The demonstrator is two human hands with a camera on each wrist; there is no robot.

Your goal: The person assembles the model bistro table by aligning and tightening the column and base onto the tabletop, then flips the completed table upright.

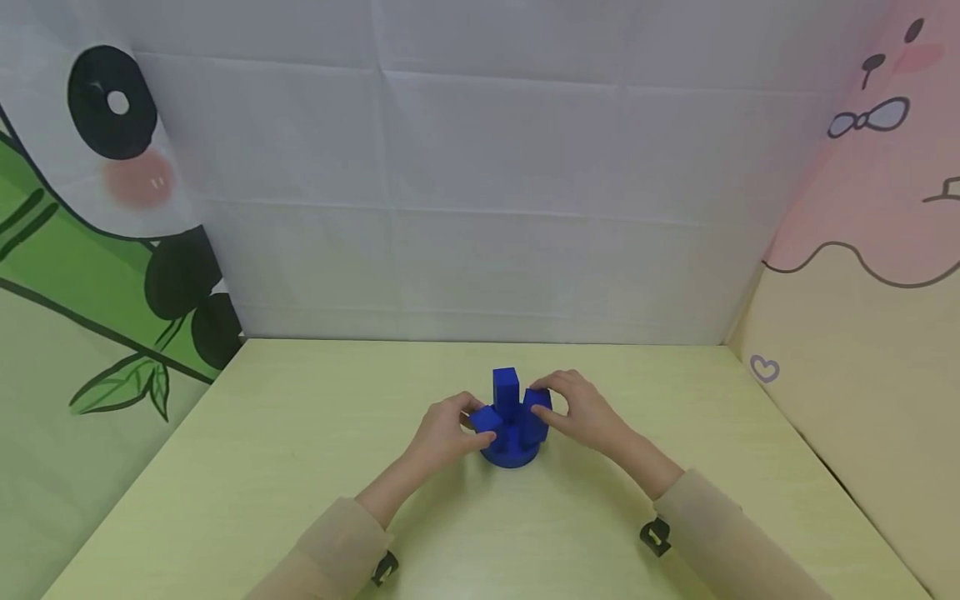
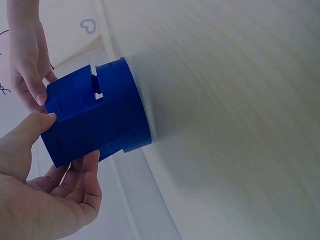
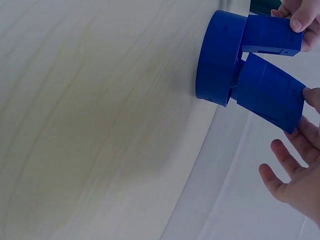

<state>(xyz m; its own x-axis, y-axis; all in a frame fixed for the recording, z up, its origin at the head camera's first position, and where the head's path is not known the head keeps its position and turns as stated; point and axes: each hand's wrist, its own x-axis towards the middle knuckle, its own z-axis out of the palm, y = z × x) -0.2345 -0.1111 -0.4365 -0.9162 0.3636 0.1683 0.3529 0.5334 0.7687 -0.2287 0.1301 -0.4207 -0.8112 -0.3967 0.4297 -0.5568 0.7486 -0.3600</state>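
Observation:
A round blue base (image 1: 511,457) stands on the table, with several blue blocks rising from it. My left hand (image 1: 441,432) pinches the left blue block (image 1: 486,419) between thumb and fingers; in the left wrist view this block (image 2: 82,132) sits against the base's rim (image 2: 125,107). On the other side, my right hand (image 1: 587,413) pinches the right blue block (image 1: 536,425) near its top. This block (image 3: 272,92) leans outward from the base (image 3: 220,60) in the right wrist view. Behind them a taller-looking blue block (image 1: 506,390) stands upright, touched by neither hand.
The pale wooden table (image 1: 300,467) spreads around the base. A white cloth backdrop (image 1: 480,200) closes off the far edge. Printed side panels stand at left and right, the right one showing a small heart (image 1: 765,368). Dark straps (image 1: 656,537) hang by both sleeves.

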